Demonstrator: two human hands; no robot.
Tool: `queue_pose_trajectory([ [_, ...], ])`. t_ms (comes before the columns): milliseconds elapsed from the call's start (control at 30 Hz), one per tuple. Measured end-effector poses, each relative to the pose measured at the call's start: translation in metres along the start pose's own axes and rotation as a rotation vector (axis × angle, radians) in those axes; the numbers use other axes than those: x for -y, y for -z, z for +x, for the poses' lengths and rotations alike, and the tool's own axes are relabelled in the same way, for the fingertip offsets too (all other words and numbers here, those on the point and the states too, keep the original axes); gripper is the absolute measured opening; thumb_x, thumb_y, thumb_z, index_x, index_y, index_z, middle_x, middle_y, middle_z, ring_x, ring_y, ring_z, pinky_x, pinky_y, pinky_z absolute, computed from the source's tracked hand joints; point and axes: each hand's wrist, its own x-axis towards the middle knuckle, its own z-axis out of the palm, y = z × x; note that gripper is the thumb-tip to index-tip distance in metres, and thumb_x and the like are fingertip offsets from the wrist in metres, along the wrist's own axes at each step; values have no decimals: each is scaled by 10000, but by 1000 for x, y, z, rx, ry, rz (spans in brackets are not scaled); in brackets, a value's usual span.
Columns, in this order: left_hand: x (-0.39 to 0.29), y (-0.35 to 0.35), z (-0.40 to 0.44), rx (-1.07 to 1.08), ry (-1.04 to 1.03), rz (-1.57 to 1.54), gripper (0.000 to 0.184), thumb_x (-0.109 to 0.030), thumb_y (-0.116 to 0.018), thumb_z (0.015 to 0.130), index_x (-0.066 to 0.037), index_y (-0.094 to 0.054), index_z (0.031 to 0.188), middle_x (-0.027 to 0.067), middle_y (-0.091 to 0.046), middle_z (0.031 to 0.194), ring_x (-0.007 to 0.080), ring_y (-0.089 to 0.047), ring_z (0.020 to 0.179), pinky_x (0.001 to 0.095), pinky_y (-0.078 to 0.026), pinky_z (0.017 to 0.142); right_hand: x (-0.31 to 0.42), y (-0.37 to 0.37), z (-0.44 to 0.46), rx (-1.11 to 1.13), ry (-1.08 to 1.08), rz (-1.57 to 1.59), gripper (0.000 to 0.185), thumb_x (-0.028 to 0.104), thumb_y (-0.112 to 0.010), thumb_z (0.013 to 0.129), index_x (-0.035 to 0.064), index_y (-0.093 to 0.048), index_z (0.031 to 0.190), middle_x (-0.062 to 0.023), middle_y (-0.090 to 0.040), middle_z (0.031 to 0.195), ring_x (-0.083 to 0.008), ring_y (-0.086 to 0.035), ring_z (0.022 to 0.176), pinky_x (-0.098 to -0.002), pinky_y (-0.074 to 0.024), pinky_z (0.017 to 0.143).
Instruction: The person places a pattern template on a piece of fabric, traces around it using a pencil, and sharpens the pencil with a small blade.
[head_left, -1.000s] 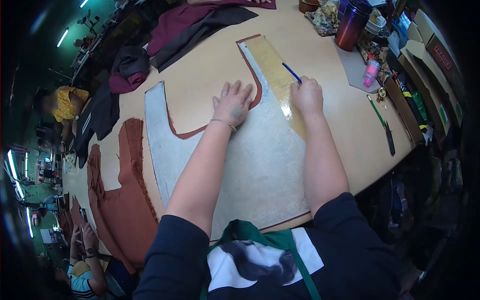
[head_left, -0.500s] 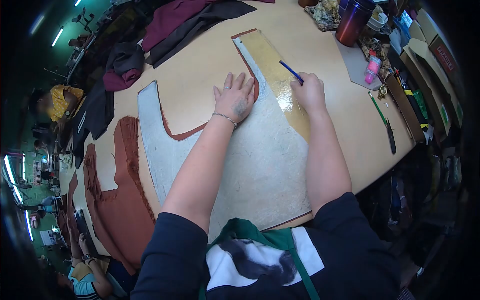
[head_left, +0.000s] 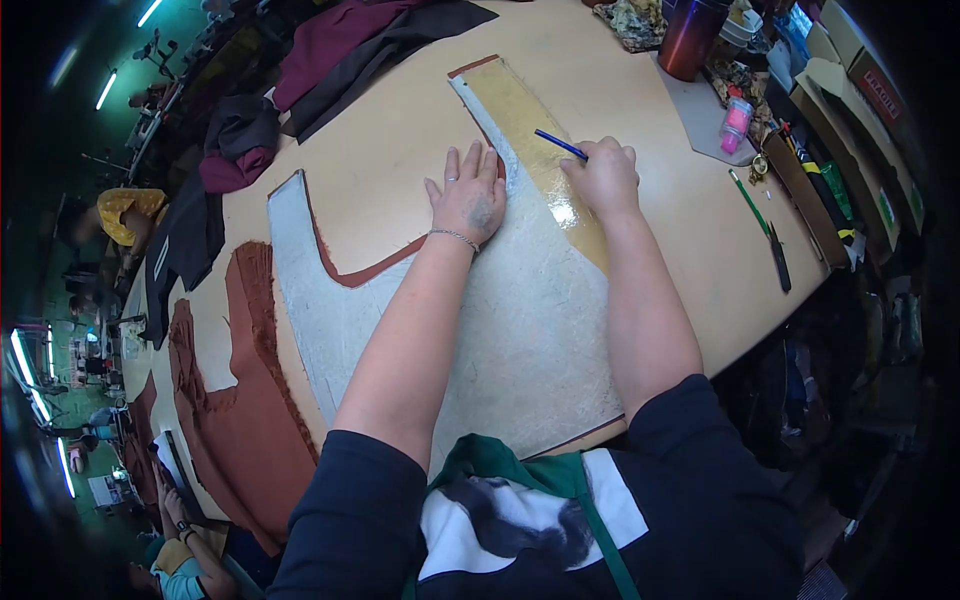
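My left hand [head_left: 468, 203] lies with spread fingers on the pale grey template [head_left: 530, 320], near its curved inner edge. A strip of rust-brown fabric [head_left: 375, 272] shows from under the template along that curve. Closed round a blue pen [head_left: 560, 143], my right hand [head_left: 606, 180] rests at the right edge of the template's yellow shiny strip [head_left: 520, 110]. The pen points up and to the left, over the yellow strip.
Rust-brown fabric [head_left: 240, 400] lies at the left of the table [head_left: 690, 270]. Maroon cloth [head_left: 335, 50] is at the back. A tumbler [head_left: 690, 40], a pink bottle [head_left: 736, 125] and a black-handled tool [head_left: 779, 262] are on the right. Two other people are at the left.
The pen has tilted flatter, and my right hand has shifted slightly left along with it. My left hand stays on the template. The view has shifted a little.
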Motion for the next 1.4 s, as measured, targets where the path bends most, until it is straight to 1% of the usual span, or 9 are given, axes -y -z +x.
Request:
queue_pose_trajectory([
  [233, 0, 0, -7, -210, -114, 8, 421, -217, -428, 826, -119, -410, 1236, 75, -307, 1338, 292, -244, 1251, 566, -227, 957, 2, -3, -3, -45, 4, -18, 261, 256, -634, 717, 77, -639, 907, -101, -536, 943, -297, -451, 940, -407, -438, 761],
  [400, -20, -4, -58, -313, -490, -287, 436, -78, -561, 691, -59, -492, 1121, 109, -494, 1138, 301, -448, 1077, 437, -327, 923, 4, -1, -3, -44, 8, -9, 265, 251, -637, 715, 78, -633, 916, -105, -536, 938, -300, -453, 936, -410, -442, 747],
  [567, -36, -1, -83, -63, -345, -106, 517, -354, -471, 819, -64, -386, 1240, 118, -309, 1325, 270, -235, 1260, 509, -251, 968, 1, -7, -3, -85, 31, -47, 293, 272, -648, 702, 96, -632, 936, -96, -551, 923, -300, -467, 910, -396, -441, 749],
  [700, -34, -2, -82, -38, -358, -98, 551, -382, -439, 825, -88, -336, 1279, 104, -263, 1357, 263, -196, 1279, 503, -224, 990, 3, -5, -2, -55, 18, -54, 283, 242, -643, 709, 78, -623, 939, -116, -536, 933, -311, -454, 941, -418, -438, 747],
  [800, -34, 0, -81, -20, -345, -116, 573, -408, -414, 826, -104, -305, 1299, 95, -240, 1371, 258, -179, 1287, 502, -204, 1000, -5, -15, 4, -217, 182, 72, 265, 250, -623, 747, 80, -613, 951, -95, -538, 891, -243, -491, 856, -345, -439, 726],
  [900, -32, -1, -81, -28, -336, -137, 579, -422, -407, 822, -107, -305, 1297, 93, -242, 1370, 256, -183, 1285, 498, -196, 1004, 12, -14, 1, 60, 4, 1084, 262, 281, -566, 815, 64, -600, 959, -48, -519, 833, -140, -485, 750, -265, -417, 684],
  [1000, -31, -2, -81, -42, -329, -175, 584, -442, -416, 807, -100, -339, 1274, 98, -265, 1355, 256, -191, 1281, 493, -189, 1007, 37, -5, -11, 332, -37, 1102, 242, 281, -485, 873, 77, -598, 936, 13, -508, 749, -53, -464, 727, -201, -350, 596],
  [1167, -27, 0, -79, 0, -333, -255, 596, -466, -452, 766, -83, -398, 1220, 118, -328, 1302, 272, -233, 1253, 486, -169, 1010, 61, -19, -14, 607, 76, 916, 229, 274, -449, 892, 73, -498, 794, 10, -510, 701, -62, -503, 591, -167, -412, 534],
  [1400, -23, -9, -79, -76, -347, -309, 593, -464, -442, 762, -58, -416, 1194, 138, -379, 1257, 279, -269, 1226, 463, -153, 1006, 78, -25, -13, 752, 152, 736, 72, 84, -553, 815, 35, -500, 823, -23, -550, 746, -80, -543, 700, -210, -447, 650],
])
